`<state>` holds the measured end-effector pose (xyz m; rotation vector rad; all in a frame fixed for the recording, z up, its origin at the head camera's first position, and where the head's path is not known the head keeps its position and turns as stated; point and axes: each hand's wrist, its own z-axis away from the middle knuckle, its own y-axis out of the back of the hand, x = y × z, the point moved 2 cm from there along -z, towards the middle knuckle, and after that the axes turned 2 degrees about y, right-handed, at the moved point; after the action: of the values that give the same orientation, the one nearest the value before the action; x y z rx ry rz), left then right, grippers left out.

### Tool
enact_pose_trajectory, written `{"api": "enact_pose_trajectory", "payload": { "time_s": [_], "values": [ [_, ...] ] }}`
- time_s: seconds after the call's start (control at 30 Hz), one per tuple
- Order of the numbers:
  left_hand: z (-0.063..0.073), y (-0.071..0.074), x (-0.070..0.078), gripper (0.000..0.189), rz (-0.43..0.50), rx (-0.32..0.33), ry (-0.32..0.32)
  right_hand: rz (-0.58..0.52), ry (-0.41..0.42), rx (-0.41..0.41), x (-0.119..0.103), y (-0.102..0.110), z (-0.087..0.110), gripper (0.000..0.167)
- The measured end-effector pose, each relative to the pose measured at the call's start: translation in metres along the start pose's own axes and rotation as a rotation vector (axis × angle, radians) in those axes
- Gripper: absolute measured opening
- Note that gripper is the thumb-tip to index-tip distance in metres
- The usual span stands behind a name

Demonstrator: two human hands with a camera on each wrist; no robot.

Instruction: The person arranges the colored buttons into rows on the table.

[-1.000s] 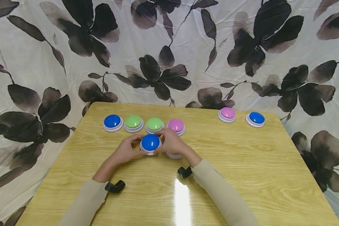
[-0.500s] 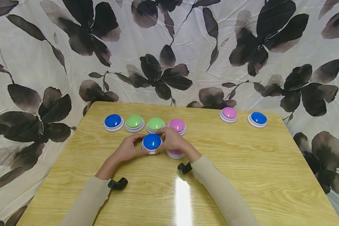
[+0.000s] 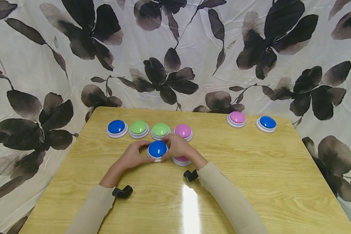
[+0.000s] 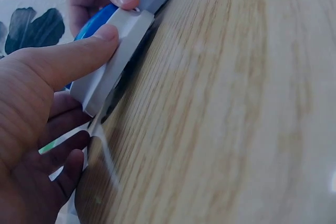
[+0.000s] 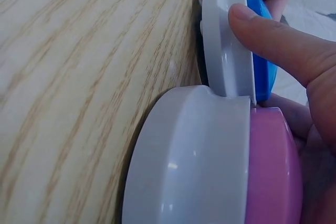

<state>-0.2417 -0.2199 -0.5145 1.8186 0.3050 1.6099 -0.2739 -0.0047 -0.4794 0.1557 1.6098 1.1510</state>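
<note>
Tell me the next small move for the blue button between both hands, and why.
Probably settle the blue button flat on the table: the left hand and right hand grip its white base, which looks level, touching or nearly touching the table, beside the nearest pink button.

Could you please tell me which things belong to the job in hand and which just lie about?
Seemingly in the job:
left hand
right hand
held blue button
near pink button, beside it

Seemingly just lying about:
leftmost blue button
left green button
right green button
rear pink button
rightmost pink button
rightmost blue button
</note>
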Motion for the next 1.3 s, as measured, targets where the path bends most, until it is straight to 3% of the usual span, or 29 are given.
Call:
{"api": "enact_pose_trajectory", "payload": {
  "time_s": [0.47, 1.3],
  "values": [
    [0.0012, 0.0001, 0.002, 0.07, -0.025, -0.016, -0.02, 0.061, 0.037, -0.011, 0.0026, -0.003, -0.0025, 0.082],
    [0.0039, 0.0001, 0.0066, 0.072, -0.026, -0.023, -0.03, 0.038, 0.067, -0.059, 0.0011, -0.0012, 0.0015, 0.08]
  ]
}}
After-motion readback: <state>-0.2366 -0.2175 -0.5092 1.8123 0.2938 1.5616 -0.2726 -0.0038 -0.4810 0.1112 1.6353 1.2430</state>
